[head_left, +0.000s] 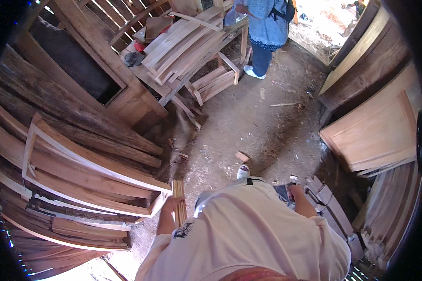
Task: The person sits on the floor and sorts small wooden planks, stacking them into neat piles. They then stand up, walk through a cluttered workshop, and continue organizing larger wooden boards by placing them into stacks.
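Note:
My left hand (174, 204) is closed round a narrow bundle of light wooden strips (178, 187) at my left side. Close beside it is the corner of a long pale wooden frame (94, 157), which leans on stacked boards. My right hand (295, 192) hangs by my right side with its fingers curled, next to something grey (282, 192) that may be my trouser leg. Whether that hand holds anything is hidden. Wrapped planks (330, 203) lie just to its right.
A person in a blue top (268, 25) stands by a workbench (173, 51) piled with planks. A small wood block (242, 156) lies on the dirt floor before my foot (243, 171). Wooden panels (370, 131) lean on the right, near a bright doorway (316, 30).

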